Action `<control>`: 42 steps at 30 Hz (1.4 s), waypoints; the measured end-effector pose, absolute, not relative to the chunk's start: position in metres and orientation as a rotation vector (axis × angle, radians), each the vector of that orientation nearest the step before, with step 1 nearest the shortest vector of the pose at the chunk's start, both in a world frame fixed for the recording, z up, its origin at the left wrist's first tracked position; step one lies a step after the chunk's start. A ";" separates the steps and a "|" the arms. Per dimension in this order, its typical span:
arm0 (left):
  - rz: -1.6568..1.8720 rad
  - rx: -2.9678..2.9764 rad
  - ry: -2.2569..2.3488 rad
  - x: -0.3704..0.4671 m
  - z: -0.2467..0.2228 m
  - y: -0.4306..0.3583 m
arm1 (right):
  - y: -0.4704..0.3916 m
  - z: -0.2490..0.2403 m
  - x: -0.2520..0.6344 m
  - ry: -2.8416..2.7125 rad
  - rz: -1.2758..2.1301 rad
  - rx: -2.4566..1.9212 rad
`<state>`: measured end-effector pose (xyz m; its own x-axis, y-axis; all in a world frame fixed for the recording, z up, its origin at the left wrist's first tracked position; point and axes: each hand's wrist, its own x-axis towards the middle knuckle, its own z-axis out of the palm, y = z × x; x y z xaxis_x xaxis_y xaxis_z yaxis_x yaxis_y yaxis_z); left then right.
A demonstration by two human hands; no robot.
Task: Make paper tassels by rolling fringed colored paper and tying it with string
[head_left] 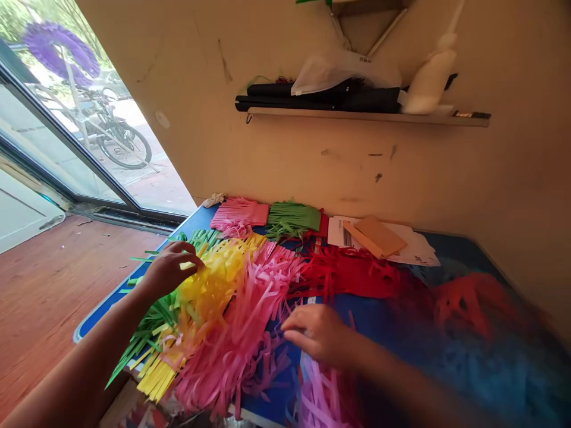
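Note:
Fringed paper strips lie across a blue table. My left hand (173, 268) is over the left part, its thumb and index finger pinched at the edge of the yellow fringe (218, 273); what they hold is too small to make out. To the right of the pink fringe (254, 297) is my right hand (314, 333), fingers curled with a gap between thumb and index finger and nothing visible in it. Below it hangs lilac fringe (323, 395). Green fringe (156, 324) spreads under my left forearm, and red fringe (357, 273) lies beyond my right hand.
Pink (254, 213) and green (297, 215) fringed stacks lie at the table's back edge, beside papers (414, 244) and a brown envelope (379, 235). A wall shelf (366, 116) holds a white bottle (430, 80). Blurred blue material (486, 374) is at right.

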<state>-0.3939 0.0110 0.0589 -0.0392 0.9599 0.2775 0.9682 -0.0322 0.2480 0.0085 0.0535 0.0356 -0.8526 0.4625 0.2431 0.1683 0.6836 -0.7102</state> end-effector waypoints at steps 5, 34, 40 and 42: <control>-0.605 -2.209 -2.160 -0.376 0.064 0.004 | 0.056 0.033 -0.069 -2.150 1.290 -0.463; -0.426 -1.960 -2.593 -0.378 0.056 -0.019 | 0.105 -0.033 -0.203 -1.638 1.766 -1.043; -0.490 -1.964 -2.544 -0.367 0.054 -0.016 | 0.100 -0.038 -0.207 -1.706 1.876 -1.021; -0.489 -1.944 -2.537 -0.367 0.053 -0.018 | 0.099 -0.039 -0.207 -1.649 1.914 -1.027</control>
